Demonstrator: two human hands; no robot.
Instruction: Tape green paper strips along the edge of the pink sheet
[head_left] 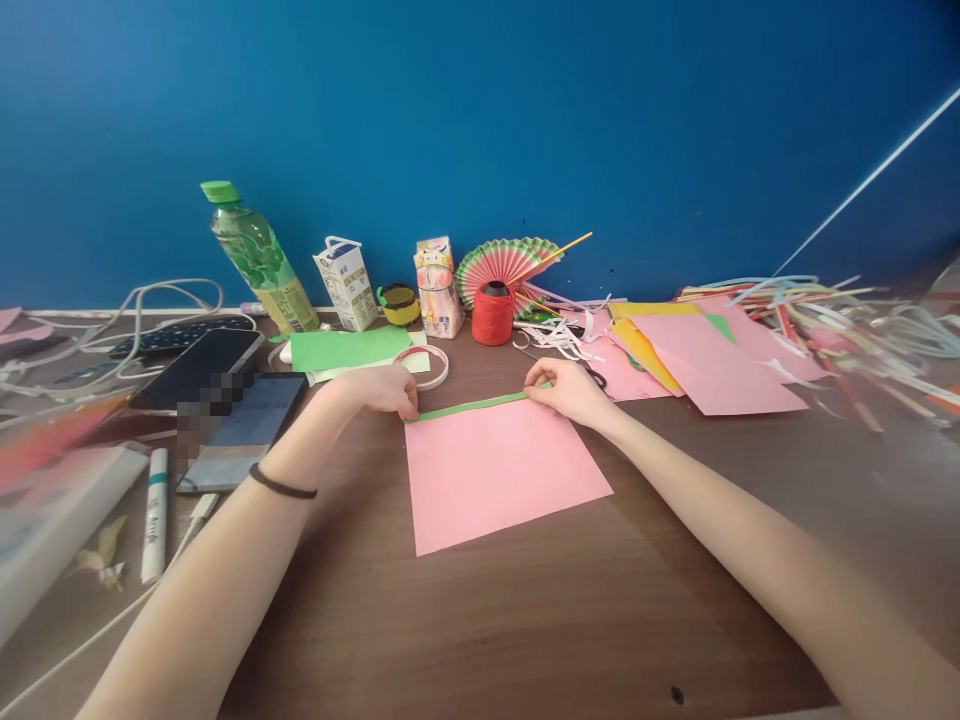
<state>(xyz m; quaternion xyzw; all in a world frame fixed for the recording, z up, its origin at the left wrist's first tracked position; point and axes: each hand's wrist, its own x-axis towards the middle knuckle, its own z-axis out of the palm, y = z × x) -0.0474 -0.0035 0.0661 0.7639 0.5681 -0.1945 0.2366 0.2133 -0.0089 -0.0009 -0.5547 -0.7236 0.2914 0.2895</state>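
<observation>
A pink sheet of paper (502, 470) lies flat on the brown table, with a narrow green paper strip (472, 405) along its far edge. At the strip's left end, my left hand (386, 388) is closed, thumb and fingertips on the strip and the paper's corner. My right hand (566, 392) pinches the strip's other end between thumb and fingers, near the far right corner. A roll of tape (433, 368) lies just behind my left hand. Part of a black scissor handle (597, 378) shows beyond my right hand.
Along the blue wall stand a green-capped bottle (262, 260), a drink carton (346, 285), a red thread spool (493, 315) and a folded paper fan (499, 265). Pink sheets (720, 365) lie right; phones (247, 430), cables and a marker (154, 515) lie left.
</observation>
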